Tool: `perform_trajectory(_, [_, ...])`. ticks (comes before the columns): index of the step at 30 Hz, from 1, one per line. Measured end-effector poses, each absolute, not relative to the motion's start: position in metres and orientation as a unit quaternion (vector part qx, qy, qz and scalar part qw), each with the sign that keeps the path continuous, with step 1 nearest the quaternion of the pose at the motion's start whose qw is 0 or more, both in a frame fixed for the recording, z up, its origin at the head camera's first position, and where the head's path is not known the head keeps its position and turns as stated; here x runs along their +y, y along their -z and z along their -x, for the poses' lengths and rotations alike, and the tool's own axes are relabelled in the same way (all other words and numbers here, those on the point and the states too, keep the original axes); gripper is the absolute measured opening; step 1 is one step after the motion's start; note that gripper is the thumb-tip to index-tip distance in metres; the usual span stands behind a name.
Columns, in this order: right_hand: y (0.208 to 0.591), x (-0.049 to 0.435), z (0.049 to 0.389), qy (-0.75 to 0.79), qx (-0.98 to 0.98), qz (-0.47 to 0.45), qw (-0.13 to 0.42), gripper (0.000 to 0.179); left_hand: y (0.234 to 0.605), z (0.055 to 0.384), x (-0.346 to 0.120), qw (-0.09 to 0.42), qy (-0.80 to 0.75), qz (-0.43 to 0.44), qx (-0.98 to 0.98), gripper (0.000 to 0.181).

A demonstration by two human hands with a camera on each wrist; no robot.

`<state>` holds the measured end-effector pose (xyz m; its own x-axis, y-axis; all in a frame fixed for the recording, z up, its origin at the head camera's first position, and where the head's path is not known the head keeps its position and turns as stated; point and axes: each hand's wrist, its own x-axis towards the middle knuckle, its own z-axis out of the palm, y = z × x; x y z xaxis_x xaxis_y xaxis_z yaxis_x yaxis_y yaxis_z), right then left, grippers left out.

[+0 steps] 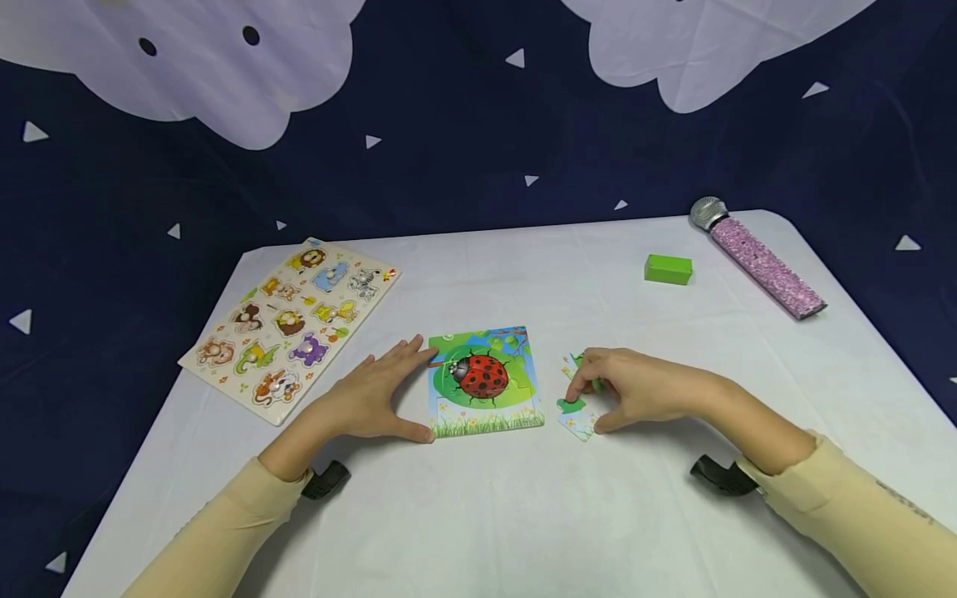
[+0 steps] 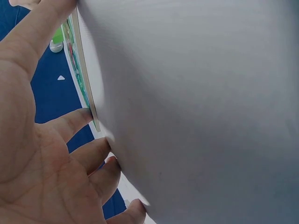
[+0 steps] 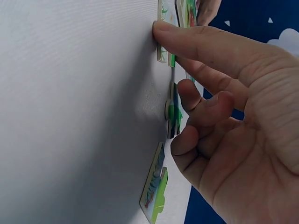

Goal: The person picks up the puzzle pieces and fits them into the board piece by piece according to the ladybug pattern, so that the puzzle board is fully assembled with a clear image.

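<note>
A square ladybug puzzle (image 1: 482, 379) lies flat on the white table in the head view. My left hand (image 1: 374, 394) is spread at its left side, with the index fingertip at the upper left edge and the thumb at the lower left corner. To the right of the puzzle, my right hand (image 1: 635, 386) pinches a loose puzzle piece (image 1: 574, 422) with green, pale blue and grass on it, between index finger and thumb. In the right wrist view, another loose piece (image 3: 174, 112) lies beneath the curled fingers, and a further piece (image 3: 154, 186) is nearer the wrist.
A wooden animal peg puzzle (image 1: 287, 324) lies at the left of the table (image 1: 478, 515). Towards the back right are a green block (image 1: 668, 269) and a microphone (image 1: 758, 257) with a pink glittery handle. A dark blue cloth (image 1: 449, 108) with clouds hangs behind.
</note>
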<state>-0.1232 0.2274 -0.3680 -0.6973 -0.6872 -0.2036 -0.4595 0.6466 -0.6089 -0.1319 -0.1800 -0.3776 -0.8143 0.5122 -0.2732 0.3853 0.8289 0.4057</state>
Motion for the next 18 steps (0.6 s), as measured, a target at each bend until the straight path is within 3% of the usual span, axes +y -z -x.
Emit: perform_trajectory(18, [0.3749, 0.2280, 0.1200, 0.243, 0.895, 0.333, 0.170, 0.035, 0.3785, 0.1323, -0.1802, 0.189, -0.168, -0.241, 0.937, 0.124])
